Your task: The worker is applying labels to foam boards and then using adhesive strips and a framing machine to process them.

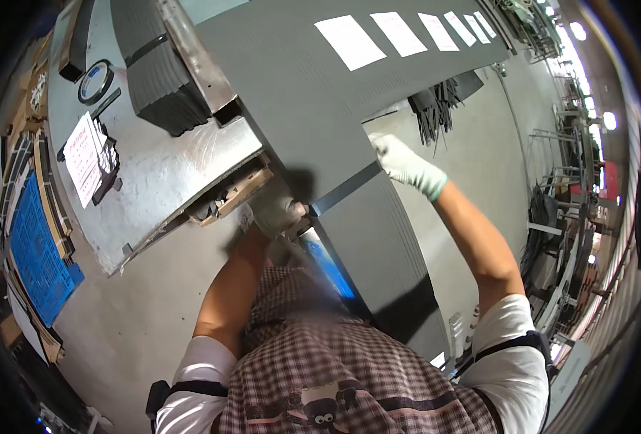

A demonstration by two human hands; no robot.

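Between gloved hands, thin dark strip point(345, 188)

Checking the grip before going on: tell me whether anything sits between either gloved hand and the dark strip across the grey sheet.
Nothing visible does. The left hand grips one end of the dark strip and the right hand holds the other end, both in direct contact, on the grey sheet.

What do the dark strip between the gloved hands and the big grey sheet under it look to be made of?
The dark strip looks like thin rubber or foam: matte, no glare, spanning from left hand to right hand. The grey sheet also looks matte, perhaps rubber or board; its layered edge suggests a stack.
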